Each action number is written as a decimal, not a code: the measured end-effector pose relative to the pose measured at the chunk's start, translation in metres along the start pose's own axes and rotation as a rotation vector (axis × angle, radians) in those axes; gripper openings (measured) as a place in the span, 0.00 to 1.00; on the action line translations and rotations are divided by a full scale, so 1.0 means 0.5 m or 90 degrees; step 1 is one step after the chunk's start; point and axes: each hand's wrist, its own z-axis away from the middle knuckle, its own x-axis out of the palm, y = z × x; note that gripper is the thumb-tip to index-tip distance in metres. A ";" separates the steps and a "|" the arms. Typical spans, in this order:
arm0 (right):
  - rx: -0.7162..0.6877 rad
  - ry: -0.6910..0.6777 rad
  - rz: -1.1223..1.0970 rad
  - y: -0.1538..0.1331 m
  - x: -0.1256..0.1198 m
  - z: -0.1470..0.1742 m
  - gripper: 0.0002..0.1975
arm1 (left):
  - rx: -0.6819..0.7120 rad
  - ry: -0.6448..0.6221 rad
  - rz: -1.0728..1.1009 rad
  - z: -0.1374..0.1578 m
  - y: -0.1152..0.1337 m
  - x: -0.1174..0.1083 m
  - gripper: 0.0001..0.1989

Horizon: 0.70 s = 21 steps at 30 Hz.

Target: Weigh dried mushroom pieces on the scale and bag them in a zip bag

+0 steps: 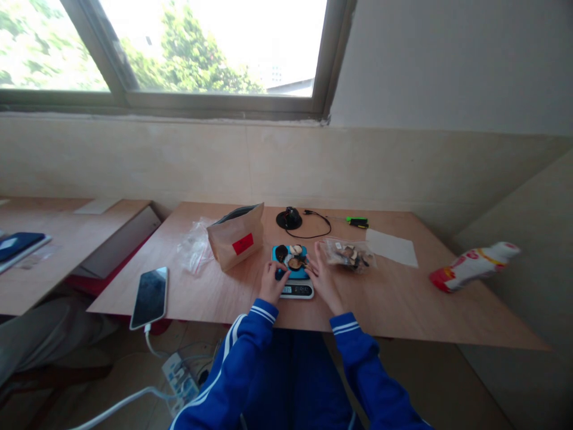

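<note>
Left hand (271, 283) and right hand (324, 279) at the scale (297, 291), dark and pale pieces (295, 263) on its blue top (299, 275).
Left: fingers curled together at scale's left edge, hold impossible to tell. Right: fingers half open at scale's right edge, tips by a dark piece, hold likewise unclear. Left of scale: pouch (237, 245) standing, wrap (193, 246), then phone (150, 297) farthest out. Right of scale: bag (351, 257) of similar pieces, paper (394, 248), then bottle (470, 267) farthest out. Behind scale: black device (292, 218) with cable (330, 226); behind and right, 2 screwdrivers (357, 221).

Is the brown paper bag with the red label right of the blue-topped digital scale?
No, the brown paper bag stands to the left of the blue-topped digital scale.
</note>
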 end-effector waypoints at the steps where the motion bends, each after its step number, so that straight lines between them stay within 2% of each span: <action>1: -0.001 -0.001 -0.001 0.001 0.003 0.002 0.42 | -0.005 0.002 -0.002 0.004 -0.002 -0.002 0.04; 5: -0.019 0.000 0.002 0.011 0.013 0.005 0.41 | -0.032 0.003 -0.011 0.020 -0.007 -0.011 0.04; 11: -0.022 0.007 0.005 0.008 0.014 0.013 0.41 | -0.132 -0.009 -0.124 0.036 -0.005 -0.018 0.06; 15: -0.020 -0.040 0.026 -0.007 0.024 0.018 0.40 | -0.122 0.008 -0.143 0.037 -0.007 -0.022 0.06; 21: -0.118 -0.141 0.155 -0.012 0.047 0.006 0.36 | -0.084 0.019 -0.126 0.043 -0.004 -0.029 0.07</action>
